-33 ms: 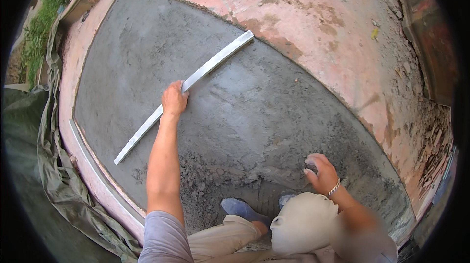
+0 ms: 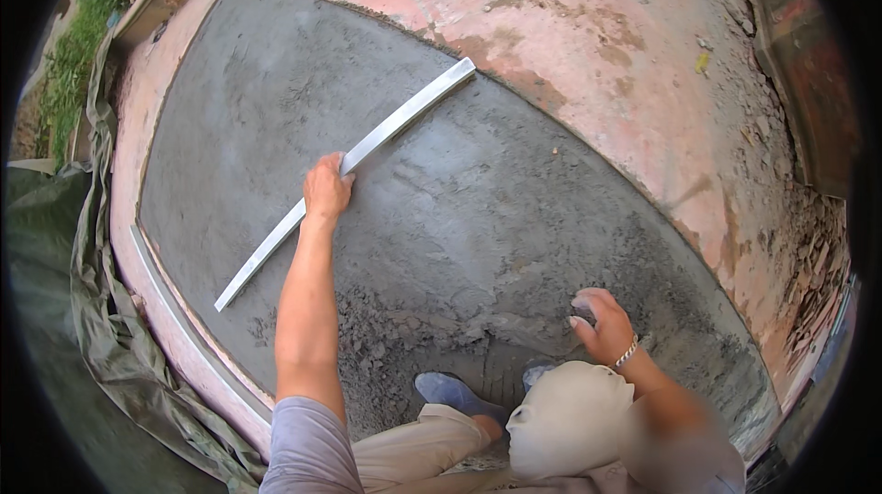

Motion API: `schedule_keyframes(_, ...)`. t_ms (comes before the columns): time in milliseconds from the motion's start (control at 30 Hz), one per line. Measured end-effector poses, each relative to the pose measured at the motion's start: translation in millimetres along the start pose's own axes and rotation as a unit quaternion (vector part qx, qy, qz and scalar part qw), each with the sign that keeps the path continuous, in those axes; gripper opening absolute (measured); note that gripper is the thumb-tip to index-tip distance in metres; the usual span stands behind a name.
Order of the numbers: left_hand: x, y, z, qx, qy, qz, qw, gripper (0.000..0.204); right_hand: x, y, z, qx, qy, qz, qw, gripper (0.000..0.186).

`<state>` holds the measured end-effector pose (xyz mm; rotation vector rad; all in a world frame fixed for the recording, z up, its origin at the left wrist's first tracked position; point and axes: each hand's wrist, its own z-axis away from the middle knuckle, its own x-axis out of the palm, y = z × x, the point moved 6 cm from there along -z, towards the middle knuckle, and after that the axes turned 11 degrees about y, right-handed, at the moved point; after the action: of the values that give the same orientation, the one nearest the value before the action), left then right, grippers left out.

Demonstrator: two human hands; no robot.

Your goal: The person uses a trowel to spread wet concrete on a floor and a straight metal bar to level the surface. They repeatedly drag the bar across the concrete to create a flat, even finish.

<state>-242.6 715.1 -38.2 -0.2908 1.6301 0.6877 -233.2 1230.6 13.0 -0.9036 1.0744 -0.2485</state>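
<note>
My left hand (image 2: 326, 188) is closed around the middle of a long, silvery straightedge bar (image 2: 404, 119). The bar lies slantwise across a slab of wet grey cement (image 2: 230, 117), its far end at the slab's right edge and its near end toward the left side. Above the rougher cement at the lower right, my right hand (image 2: 606, 329) is loosely curled, thumb and fingers apart, with nothing seen in it. A chain bracelet (image 2: 627, 352) circles that wrist. The cement under the bar looks smoother than the crumbly mortar (image 2: 395, 338) close to my feet.
A pinkish, stained floor (image 2: 588, 53) borders the cement. Another thin, pale strip (image 2: 184, 324) lies along the left edge, beside a crumpled dark green tarp (image 2: 119, 347). Broken rubble (image 2: 813, 283) is piled at the right. My shoe (image 2: 450, 390) stands at the bottom among loose mortar.
</note>
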Motion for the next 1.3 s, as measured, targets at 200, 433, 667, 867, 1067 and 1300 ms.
schedule_keyframes(200,9.4,8.6,1.5,0.001,0.000,0.001,1.000,0.040,2.9,6.0,-9.9,-0.001,0.002,-0.007,1.000,0.028)
schedule_keyframes(433,16.2,23.3,19.4,0.021,-0.008,0.031,0.999,0.041,4.6,6.0,-8.8,0.003,-0.002,-0.011,1.000,0.028)
schedule_keyframes(667,27.5,80.0,80.4,0.096,-0.121,0.059,0.986,0.040,5.1,10.7,-5.3,0.009,-0.014,-0.010,1.000,0.027)
schedule_keyframes(867,-14.0,-8.2,24.0,-0.034,0.055,-0.031,0.997,0.045,-12.6,27.9,4.1,0.070,-0.005,0.016,0.997,0.028)
schedule_keyframes(1067,-9.9,-64.6,-26.0,-0.109,0.031,-0.070,0.991,0.051,-12.9,20.9,6.4,0.026,0.013,0.004,1.000,0.027)
schedule_keyframes(1300,0.5,-35.3,-2.6,-0.077,0.022,-0.043,0.996,0.048,-0.8,18.7,10.8,0.031,-0.002,-0.008,0.999,0.027)
